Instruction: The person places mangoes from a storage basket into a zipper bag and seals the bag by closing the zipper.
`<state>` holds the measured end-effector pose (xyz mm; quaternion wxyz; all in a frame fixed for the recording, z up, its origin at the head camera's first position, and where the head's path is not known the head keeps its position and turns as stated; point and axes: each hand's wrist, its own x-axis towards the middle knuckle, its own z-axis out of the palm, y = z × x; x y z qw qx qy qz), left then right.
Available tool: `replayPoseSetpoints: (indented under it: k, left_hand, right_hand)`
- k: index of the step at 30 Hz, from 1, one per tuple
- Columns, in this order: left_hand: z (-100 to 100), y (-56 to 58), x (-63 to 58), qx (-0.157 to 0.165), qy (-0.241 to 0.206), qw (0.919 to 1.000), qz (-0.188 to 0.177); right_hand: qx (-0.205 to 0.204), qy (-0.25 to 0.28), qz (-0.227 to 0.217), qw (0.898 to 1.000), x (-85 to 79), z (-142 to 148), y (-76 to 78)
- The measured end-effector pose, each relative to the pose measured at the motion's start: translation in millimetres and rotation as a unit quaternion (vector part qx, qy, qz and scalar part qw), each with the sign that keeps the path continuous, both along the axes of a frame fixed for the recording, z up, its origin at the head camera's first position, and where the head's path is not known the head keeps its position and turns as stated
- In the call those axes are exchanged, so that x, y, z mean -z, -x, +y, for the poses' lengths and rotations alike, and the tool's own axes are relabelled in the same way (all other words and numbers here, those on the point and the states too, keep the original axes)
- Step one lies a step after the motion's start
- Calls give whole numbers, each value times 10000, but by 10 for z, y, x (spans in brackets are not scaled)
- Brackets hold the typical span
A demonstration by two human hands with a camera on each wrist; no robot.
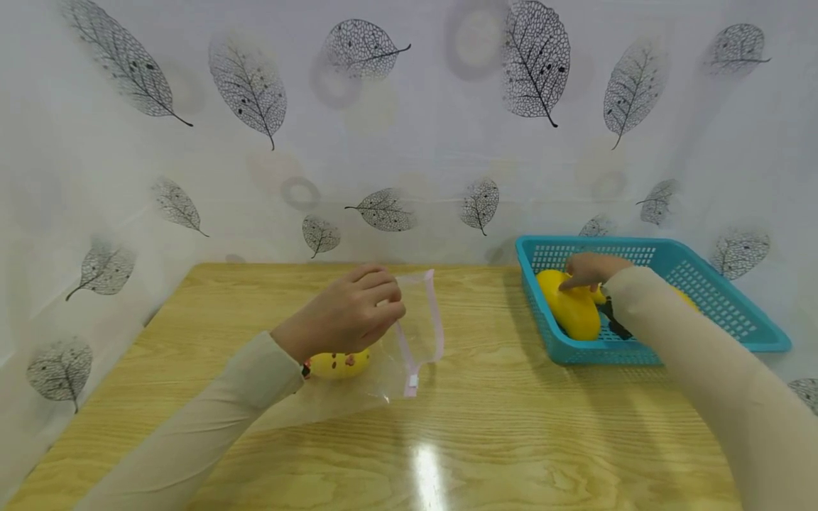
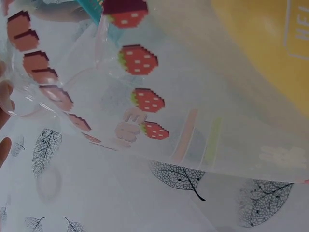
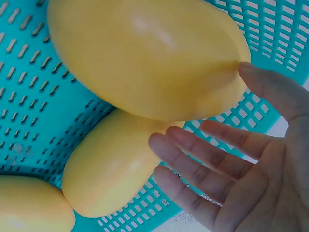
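Note:
A clear zip bag [image 1: 358, 397] with a pink slider edge lies on the table, printed with strawberries [image 2: 139, 60]. Inside it shows a yellow fruit [image 1: 339, 365], partly hidden by the hand and sleeve. My left hand [image 1: 358, 309] grips the bag's upper edge near its mouth with curled fingers. On the right, my right hand [image 1: 591, 270] reaches into the blue basket [image 1: 552, 351]. Its thumb touches a large yellow mango [image 3: 149, 58], and its other fingers extend loosely near a second mango [image 3: 113, 164]. Another yellow mango [image 3: 34, 205] sits lower left in the right wrist view.
The basket has perforated walls and stands at the table's back right. A dark object [image 1: 615, 319] lies inside it beside the mango. Behind the wooden table [image 1: 486, 426] hangs a white curtain [image 1: 422, 142] with leaf prints.

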<state>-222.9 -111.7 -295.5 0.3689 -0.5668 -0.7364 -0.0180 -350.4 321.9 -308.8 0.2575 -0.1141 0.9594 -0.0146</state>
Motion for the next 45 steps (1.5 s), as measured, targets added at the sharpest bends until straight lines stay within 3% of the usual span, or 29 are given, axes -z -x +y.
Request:
replayPoseSetpoints:
  k: [10,16,29,36,45]
  left_hand:
    - [20,1,1,19,8,10000,-44]
    - [36,-1,14,-2,40,10000,-81]
    - [19,-11,2,-29,73,9999,-66]
    - [20,6,19,1,46,10000,-57]
    - [9,4,19,-42,39,10000,-26]
  right_hand:
    - [219,-380,-501,9978,-40,26,-80]
    - [174,-508,-562,9970,-37,5,-112]
    - [-105,-365,-400,9985,74,31,28]
    - [-357,-105,-275,9989,108,114,32]
    - [-360,-282,-207,9987,187,83,17]
